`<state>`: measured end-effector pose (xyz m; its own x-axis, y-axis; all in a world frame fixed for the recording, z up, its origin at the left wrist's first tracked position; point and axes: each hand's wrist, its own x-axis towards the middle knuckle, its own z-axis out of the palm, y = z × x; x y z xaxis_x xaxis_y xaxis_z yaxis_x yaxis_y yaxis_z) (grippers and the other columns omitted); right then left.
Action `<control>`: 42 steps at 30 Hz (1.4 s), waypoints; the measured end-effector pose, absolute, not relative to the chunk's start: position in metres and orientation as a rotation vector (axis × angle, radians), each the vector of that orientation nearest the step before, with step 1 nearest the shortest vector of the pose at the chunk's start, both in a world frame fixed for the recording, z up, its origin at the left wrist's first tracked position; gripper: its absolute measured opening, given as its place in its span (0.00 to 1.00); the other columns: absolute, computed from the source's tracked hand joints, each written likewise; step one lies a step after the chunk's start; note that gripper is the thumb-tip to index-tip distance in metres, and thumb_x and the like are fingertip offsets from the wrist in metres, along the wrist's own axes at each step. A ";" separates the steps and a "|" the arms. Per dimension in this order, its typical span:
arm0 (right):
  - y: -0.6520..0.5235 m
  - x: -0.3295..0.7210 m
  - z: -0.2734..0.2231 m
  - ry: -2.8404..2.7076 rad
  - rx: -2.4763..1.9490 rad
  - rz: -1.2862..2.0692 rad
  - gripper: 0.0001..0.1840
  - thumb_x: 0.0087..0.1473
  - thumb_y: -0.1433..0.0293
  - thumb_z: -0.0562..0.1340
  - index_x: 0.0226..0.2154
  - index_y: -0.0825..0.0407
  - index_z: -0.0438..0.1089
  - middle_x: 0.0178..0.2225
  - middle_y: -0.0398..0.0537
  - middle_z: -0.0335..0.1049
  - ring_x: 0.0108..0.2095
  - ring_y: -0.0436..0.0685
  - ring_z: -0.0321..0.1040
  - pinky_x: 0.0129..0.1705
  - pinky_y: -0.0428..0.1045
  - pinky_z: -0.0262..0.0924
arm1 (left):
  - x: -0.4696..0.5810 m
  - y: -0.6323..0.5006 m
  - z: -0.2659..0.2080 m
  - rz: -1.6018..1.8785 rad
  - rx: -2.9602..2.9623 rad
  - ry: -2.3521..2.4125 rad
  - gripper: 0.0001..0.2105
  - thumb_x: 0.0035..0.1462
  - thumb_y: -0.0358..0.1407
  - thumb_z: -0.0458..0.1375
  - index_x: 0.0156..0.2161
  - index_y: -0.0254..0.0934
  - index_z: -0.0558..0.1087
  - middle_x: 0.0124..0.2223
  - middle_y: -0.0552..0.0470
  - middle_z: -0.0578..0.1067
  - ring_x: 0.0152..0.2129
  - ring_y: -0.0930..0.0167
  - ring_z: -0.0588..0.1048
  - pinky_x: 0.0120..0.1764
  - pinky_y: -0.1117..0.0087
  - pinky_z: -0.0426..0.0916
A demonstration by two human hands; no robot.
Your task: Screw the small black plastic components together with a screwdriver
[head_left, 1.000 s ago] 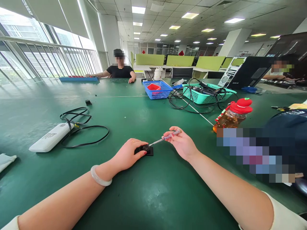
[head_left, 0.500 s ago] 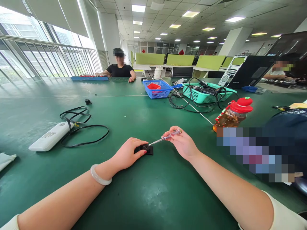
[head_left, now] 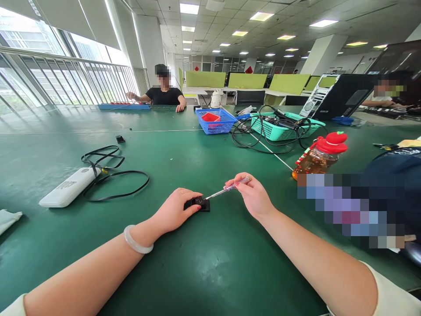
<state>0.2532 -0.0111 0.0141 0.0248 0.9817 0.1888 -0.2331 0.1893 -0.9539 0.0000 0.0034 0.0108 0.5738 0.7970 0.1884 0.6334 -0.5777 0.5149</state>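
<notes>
My left hand (head_left: 179, 208) pinches a small black part (head_left: 204, 205) with a flat square base against the table, thumb and forefinger on either side of it. What kind of part it is I cannot make out. In my right hand (head_left: 251, 195) is a screwdriver (head_left: 237, 184) with a clear purplish handle, gripped by the fingertips. Its thin metal shaft slants down to the left, and the tip meets or nearly meets the right side of the black part. My left palm and curled fingers hide some of the part.
Left on the green table (head_left: 210, 272) lie a white power bank (head_left: 67, 188) and a black cable (head_left: 131, 194). A blue basket (head_left: 217, 127), a teal basket (head_left: 279, 132) with cables and a red-capped bottle (head_left: 317, 160) stand beyond and right. A person (head_left: 164, 94) sits opposite.
The screwdriver and my right hand have shifted very slightly to the right. My left hand keeps its hold on the black part. The person opposite has lifted one hand above the blue tray.
</notes>
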 end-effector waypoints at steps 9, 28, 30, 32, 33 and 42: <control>-0.010 0.255 0.009 -1.177 -0.868 1.191 0.12 0.47 0.62 0.70 0.31 0.49 0.69 0.33 0.45 0.78 0.38 0.58 0.74 0.50 0.59 0.64 | -0.002 0.005 0.010 0.579 2.407 1.232 0.16 0.61 0.43 0.55 0.51 0.43 0.74 0.49 0.50 0.78 0.48 0.62 0.72 0.53 0.58 0.67; -0.040 0.244 0.029 -1.996 -0.732 0.430 0.07 0.56 0.74 0.59 0.35 0.48 0.72 0.35 0.47 0.76 0.37 0.55 0.73 0.39 0.51 0.70 | -0.004 0.008 0.004 0.632 2.336 1.334 0.19 0.59 0.43 0.57 0.54 0.45 0.72 0.48 0.50 0.78 0.48 0.62 0.73 0.53 0.59 0.68; -0.042 0.241 0.029 -2.064 -0.659 0.318 0.08 0.55 0.76 0.60 0.35 0.48 0.71 0.35 0.46 0.76 0.38 0.55 0.73 0.44 0.52 0.69 | -0.004 0.008 0.004 0.636 2.333 1.334 0.19 0.59 0.43 0.57 0.54 0.46 0.72 0.48 0.51 0.78 0.48 0.62 0.73 0.53 0.58 0.68; -0.043 0.240 0.029 -2.107 -0.605 0.234 0.08 0.55 0.76 0.60 0.35 0.48 0.71 0.35 0.46 0.76 0.38 0.55 0.73 0.46 0.53 0.69 | -0.004 0.008 0.003 0.635 2.332 1.329 0.18 0.59 0.44 0.57 0.54 0.46 0.72 0.49 0.51 0.77 0.49 0.62 0.72 0.53 0.58 0.68; -0.044 0.239 0.029 -2.122 -0.585 0.204 0.08 0.55 0.77 0.59 0.35 0.48 0.71 0.35 0.46 0.76 0.38 0.55 0.73 0.47 0.53 0.69 | -0.004 0.008 0.003 0.634 2.332 1.325 0.18 0.59 0.44 0.56 0.54 0.46 0.72 0.49 0.50 0.77 0.49 0.62 0.72 0.54 0.58 0.67; -0.049 0.234 0.034 -2.191 -0.480 0.058 0.06 0.58 0.75 0.60 0.36 0.49 0.71 0.34 0.46 0.76 0.35 0.53 0.73 0.48 0.53 0.70 | -0.005 0.009 0.004 0.621 2.355 1.287 0.17 0.60 0.45 0.56 0.52 0.44 0.73 0.50 0.50 0.77 0.50 0.61 0.71 0.54 0.56 0.67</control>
